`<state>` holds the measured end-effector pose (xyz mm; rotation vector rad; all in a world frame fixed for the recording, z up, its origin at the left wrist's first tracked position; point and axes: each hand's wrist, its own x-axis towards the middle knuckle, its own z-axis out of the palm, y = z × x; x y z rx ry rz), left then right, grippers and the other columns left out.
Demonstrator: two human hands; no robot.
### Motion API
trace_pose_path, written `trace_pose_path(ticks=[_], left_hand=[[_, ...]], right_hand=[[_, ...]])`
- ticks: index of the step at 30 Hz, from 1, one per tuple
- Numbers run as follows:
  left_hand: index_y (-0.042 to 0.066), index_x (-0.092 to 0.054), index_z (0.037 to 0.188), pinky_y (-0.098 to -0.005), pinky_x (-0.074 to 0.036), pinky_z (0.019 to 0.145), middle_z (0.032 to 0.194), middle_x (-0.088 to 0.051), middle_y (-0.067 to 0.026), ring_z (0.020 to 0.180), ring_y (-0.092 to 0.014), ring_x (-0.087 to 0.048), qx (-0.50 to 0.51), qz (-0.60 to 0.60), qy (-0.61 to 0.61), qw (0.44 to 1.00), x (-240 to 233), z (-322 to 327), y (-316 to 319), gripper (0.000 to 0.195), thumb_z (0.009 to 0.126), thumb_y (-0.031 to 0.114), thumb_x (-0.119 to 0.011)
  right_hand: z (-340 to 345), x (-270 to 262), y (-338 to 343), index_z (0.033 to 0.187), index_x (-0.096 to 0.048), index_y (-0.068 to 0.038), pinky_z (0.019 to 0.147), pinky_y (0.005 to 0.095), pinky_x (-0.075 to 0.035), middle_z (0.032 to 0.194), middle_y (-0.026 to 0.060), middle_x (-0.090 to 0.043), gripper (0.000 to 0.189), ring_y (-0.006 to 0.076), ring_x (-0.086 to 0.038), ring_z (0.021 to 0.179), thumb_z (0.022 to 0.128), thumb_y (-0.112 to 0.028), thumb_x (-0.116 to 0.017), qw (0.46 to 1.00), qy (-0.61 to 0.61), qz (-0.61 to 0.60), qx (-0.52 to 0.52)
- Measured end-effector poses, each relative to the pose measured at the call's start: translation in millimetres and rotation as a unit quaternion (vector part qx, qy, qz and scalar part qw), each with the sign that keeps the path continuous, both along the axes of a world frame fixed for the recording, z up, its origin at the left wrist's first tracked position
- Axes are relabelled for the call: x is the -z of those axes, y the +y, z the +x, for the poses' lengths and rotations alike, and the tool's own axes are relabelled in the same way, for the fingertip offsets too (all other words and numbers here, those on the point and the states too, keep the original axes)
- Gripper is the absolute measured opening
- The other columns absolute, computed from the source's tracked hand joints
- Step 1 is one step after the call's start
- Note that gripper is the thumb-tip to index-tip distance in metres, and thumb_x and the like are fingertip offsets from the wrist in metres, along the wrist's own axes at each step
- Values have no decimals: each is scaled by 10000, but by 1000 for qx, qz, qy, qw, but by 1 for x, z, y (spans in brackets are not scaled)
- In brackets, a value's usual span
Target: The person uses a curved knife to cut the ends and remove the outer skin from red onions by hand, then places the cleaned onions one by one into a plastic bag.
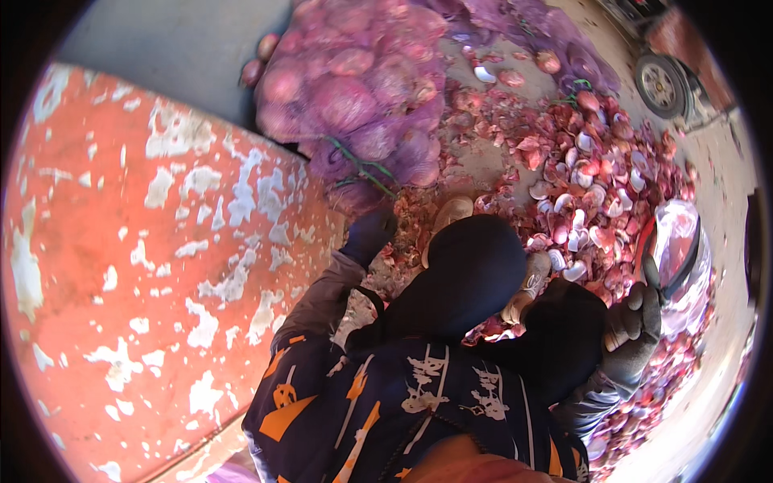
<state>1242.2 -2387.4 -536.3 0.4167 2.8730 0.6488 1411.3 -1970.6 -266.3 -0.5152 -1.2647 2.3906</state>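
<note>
My left hand [369, 234], in a dark glove, is at the gathered end of a purple mesh bag [356, 108] full of red onions, by the edge of a worn orange panel; its fingers are partly hidden. Green twine [365, 166] crosses the bag near its gathered end. On the right, beside my knee, my right hand [634, 317] wears a grey glove with the fingers curled. Just beyond it a clear plastic bag [688, 241] with a dark curved handle-like piece [682, 271] touches or nearly touches the fingers; whether I hold it is unclear.
Onion skins and cut ends [595, 187] lie heaped right of my shoes. The orange panel [181, 271] with peeling paint fills the left. More purple netting [555, 36] lies at the top, near loose onions [548, 61]. A wheel [661, 86] stands at the upper right.
</note>
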Motion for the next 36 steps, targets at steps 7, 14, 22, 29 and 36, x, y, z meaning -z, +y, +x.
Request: trace_pose_path(ticks=[7,14,22,29,36], left_hand=[[20,-524,1316,-554,-352,1041,1295,-541,-163,1173,-362,-520,42,-158,465,870,-146,-177,101,635,818,395,-646],[33,-502,1339,-547,-484,849,1241,-564,-191,1098,-402,-577,-113,-401,281,865,-127,-289,154,627,847,399,-628],[70,-648,1093,-487,-547,758,957,-696,-229,924,-364,-686,-41,-187,263,946,-130,-367,93,298,882,264,-566],[59,-670,969,-458,-516,744,910,-675,-213,854,-381,-664,123,-96,289,944,-163,-372,37,197,940,181,-518],[87,-665,968,-303,-469,599,812,-625,-32,695,-140,-573,-166,389,-65,904,-163,-273,48,174,954,192,-526]], right_hand=[[-18,-1,-4,1412,-381,76,361,179,-319,779,46,-543,466,22,-386,426,1019,-148,-493,995,-19,-90,-31],[-19,-1,4,1334,-423,128,311,206,-321,675,46,-499,474,58,-381,377,964,-137,-550,991,6,-131,-36],[-7,-2,27,1294,-473,126,304,226,-379,626,81,-544,391,95,-416,346,946,-52,-498,974,35,-223,-17],[12,20,49,1367,-379,134,315,248,-394,595,98,-515,453,123,-425,345,967,-49,-483,928,162,-328,-77],[18,22,52,1416,-333,98,330,214,-405,760,59,-530,487,48,-449,377,1020,-144,-480,959,155,-223,-76]])
